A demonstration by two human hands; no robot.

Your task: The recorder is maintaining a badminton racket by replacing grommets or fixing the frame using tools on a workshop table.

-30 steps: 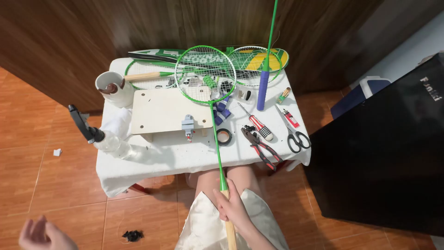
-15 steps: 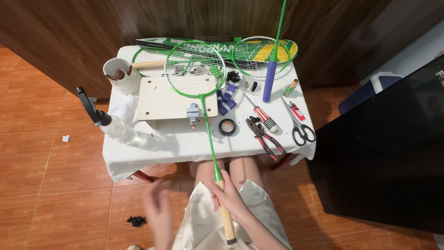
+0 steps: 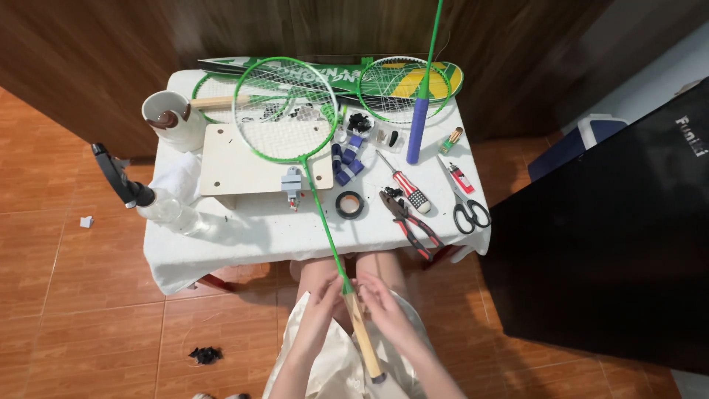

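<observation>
A green badminton racket (image 3: 283,111) lies slanted, its strung head over the pale wooden board (image 3: 229,166) on the table and its bare wooden handle (image 3: 362,336) above my lap. My left hand (image 3: 323,303) and my right hand (image 3: 382,307) both close on the top of that handle, just below the green shaft. A second racket with a blue grip (image 3: 418,122) stands tilted at the back of the table.
The white-clothed table (image 3: 244,233) carries a black tape roll (image 3: 349,204), pliers (image 3: 410,222), a screwdriver (image 3: 402,185), scissors (image 3: 469,214), blue grip rolls (image 3: 347,159), a white cup (image 3: 168,118) and a green racket bag (image 3: 332,74). A black cabinet (image 3: 613,244) stands on the right.
My left hand has come in from the lower left and now grips the handle beside the right hand. The racket head has shifted left over the wooden board.
</observation>
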